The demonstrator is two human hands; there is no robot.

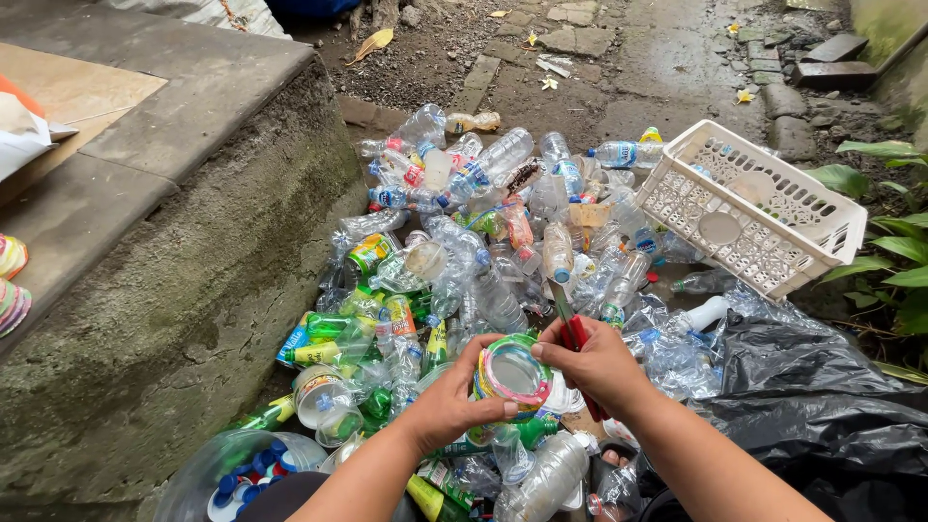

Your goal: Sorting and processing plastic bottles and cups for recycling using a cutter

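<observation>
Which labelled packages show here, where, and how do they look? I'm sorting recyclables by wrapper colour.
Plastic cup: held by left hand and right hand, round, clear, green, yellow and pink print.
Green-label bottles: pile's left edge by the concrete step, lying flat, green and yellow.
Blue-label bottle: far side beside the white basket, clear.
Orange-label bottle: pile centre, clear.

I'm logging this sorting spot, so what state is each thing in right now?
Left hand: gripping a stack of plastic cups.
Stack of clear plastic cups with colourful printed rims: held between both hands, mouth toward the camera.
Right hand: holding a red-handled cutter.
Red-handled cutter: blade pointing up.
White plastic lattice basket: tilted, nearly empty.
Pile of clear plastic bottles: heaped on the ground, many crushed.
</observation>
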